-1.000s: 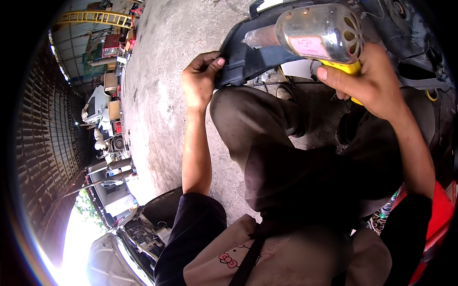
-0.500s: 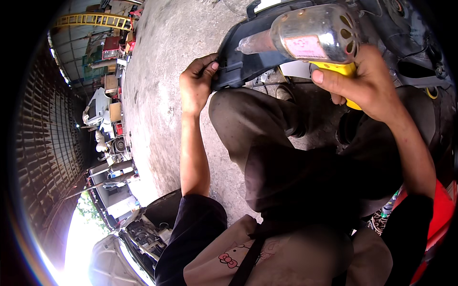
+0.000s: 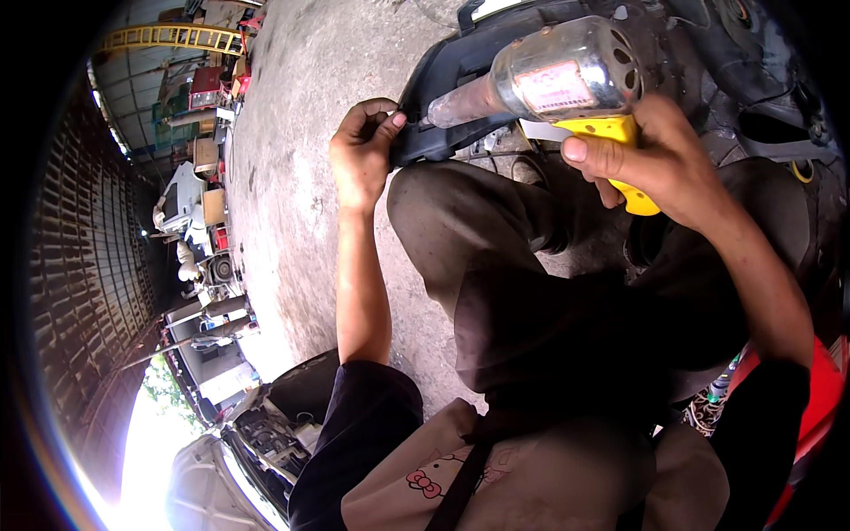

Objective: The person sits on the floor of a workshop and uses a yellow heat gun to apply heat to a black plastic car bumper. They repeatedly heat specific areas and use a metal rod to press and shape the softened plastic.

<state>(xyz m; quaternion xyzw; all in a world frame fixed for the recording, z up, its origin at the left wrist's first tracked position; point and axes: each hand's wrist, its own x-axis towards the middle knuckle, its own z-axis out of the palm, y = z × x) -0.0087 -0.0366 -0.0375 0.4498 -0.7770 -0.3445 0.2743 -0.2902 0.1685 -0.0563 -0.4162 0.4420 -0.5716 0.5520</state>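
My left hand [image 3: 363, 146] grips the left edge of a black plastic panel [image 3: 443, 75], thumb and fingers pinched on it. My right hand [image 3: 651, 168] is closed round the yellow handle of a metal heat gun [image 3: 567, 75]. The gun's nozzle points left, close beside my left fingertips and over the panel, and hides part of it. Whether it touches the panel I cannot tell. My knee [image 3: 425, 212] lies just below the panel.
A scuffed concrete floor [image 3: 301, 177] surrounds me. More dark vehicle parts [image 3: 744, 53] lie at top right, a red object [image 3: 815, 398] at lower right. An opened car [image 3: 266, 434] stands at lower left. A yellow ladder [image 3: 173, 35], boxes and clutter are along the far left.
The heat gun and my right hand have moved left and slightly down, bringing the nozzle nearer my left fingers. My left hand has shifted slightly left, still on the panel's edge.
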